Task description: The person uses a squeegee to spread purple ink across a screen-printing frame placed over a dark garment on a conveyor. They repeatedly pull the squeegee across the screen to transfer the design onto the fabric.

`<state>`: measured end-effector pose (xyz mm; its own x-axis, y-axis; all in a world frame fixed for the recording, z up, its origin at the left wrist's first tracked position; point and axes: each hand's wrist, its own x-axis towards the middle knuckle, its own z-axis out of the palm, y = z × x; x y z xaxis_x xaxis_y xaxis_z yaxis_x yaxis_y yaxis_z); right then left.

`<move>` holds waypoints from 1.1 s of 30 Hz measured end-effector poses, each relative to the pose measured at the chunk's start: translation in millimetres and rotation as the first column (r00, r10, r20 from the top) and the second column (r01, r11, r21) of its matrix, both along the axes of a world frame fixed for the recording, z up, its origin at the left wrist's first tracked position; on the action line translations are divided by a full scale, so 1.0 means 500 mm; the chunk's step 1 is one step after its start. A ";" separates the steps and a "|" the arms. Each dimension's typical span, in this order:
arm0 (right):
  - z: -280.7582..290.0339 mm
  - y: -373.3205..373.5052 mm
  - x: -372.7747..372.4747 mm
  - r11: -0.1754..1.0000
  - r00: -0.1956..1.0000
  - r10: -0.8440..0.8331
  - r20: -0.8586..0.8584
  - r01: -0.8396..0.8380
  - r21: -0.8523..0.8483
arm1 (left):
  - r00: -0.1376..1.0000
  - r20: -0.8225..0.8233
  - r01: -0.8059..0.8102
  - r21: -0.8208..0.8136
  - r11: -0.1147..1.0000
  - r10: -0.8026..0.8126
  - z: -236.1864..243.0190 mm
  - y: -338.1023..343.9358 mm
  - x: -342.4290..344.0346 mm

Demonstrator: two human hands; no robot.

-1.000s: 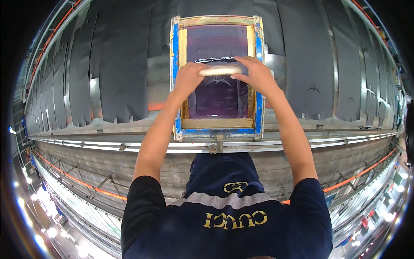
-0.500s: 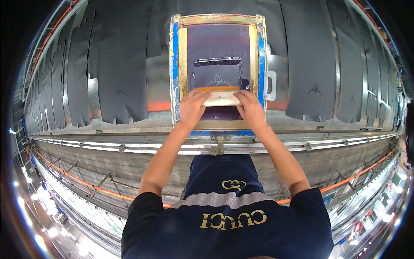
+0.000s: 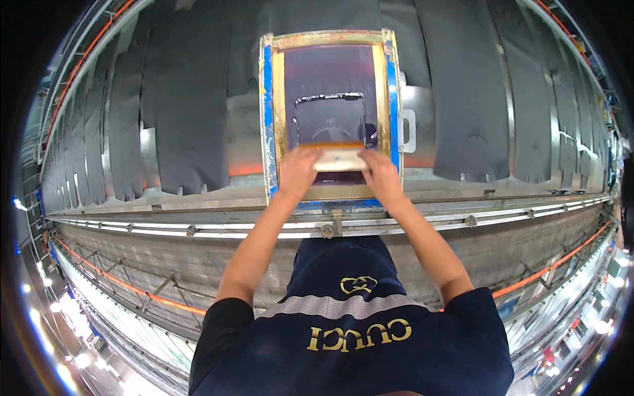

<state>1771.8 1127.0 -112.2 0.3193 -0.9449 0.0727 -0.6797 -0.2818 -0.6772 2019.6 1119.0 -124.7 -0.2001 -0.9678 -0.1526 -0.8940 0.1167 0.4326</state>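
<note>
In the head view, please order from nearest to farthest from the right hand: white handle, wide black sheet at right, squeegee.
1. Squeegee: gripped by the right hand.
2. White handle: just right of the frame.
3. Wide black sheet: farther right.

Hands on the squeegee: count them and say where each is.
2: the left hand on the left end of the squeegee, the right hand on its right end. Neither is hidden.

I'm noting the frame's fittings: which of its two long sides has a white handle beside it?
The right long side, with the white handle just outside it; none shows beside the left long side.
</note>
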 end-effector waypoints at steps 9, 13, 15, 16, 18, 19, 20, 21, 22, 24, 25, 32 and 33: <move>-0.104 -0.206 -0.146 0.840 0.839 -0.535 0.106 0.541 -0.041 | 0.967 -0.239 0.017 -0.280 0.960 -0.087 0.003 0.063 0.005; -0.109 -0.251 -0.141 0.784 0.782 -0.614 0.106 0.589 0.195 | 0.964 -0.240 0.056 -0.236 0.970 -0.114 0.004 0.091 0.001; -0.074 -0.246 -0.131 0.791 0.777 -0.611 0.153 0.608 0.073 | 0.968 -0.241 0.011 -0.234 0.972 -0.069 0.011 0.121 0.005; -0.052 -0.247 -0.124 0.784 0.773 -0.619 0.139 0.619 0.046 | 0.959 -0.257 0.055 -0.251 0.966 -0.121 0.023 0.139 0.020; -0.021 -0.247 -0.103 0.774 0.763 -0.629 0.150 0.632 0.028 | 0.943 -0.293 0.064 -0.303 0.951 -0.157 0.036 0.161 0.049; -0.008 -0.243 -0.086 0.781 0.764 -0.615 0.192 0.624 0.021 | 0.939 -0.288 0.093 -0.308 0.947 -0.186 0.041 0.170 0.075; -0.003 -0.238 -0.055 0.781 0.758 -0.613 0.223 0.624 0.025 | 0.957 -0.279 -0.002 -0.270 0.963 -0.077 0.048 0.171 0.104; -0.011 -0.234 0.014 0.791 0.762 -0.603 0.236 0.609 0.055 | 0.961 -0.271 -0.028 -0.262 0.965 -0.045 0.056 0.181 0.153; -0.022 -0.226 0.082 0.808 0.774 -0.579 0.257 0.586 0.055 | 0.970 -0.243 -0.075 -0.190 0.979 0.027 0.055 0.172 0.190; -0.045 -0.215 0.202 0.817 0.773 -0.568 0.283 0.571 0.080 | 0.969 -0.248 -0.066 -0.246 0.967 0.003 0.058 0.173 0.306; -0.057 -0.210 0.275 0.823 0.759 -0.545 0.356 0.565 0.055 | 0.974 -0.227 -0.071 -0.217 0.974 0.020 0.066 0.187 0.382; -0.107 -0.158 0.640 0.806 0.728 -0.591 0.347 0.549 0.222 | 0.986 -0.167 -0.021 -0.250 0.968 -0.022 0.040 0.207 0.742; -0.104 -0.153 0.670 0.812 0.745 -0.582 0.325 0.550 0.192 | 0.989 -0.148 -0.010 -0.239 0.971 -0.026 0.040 0.211 0.774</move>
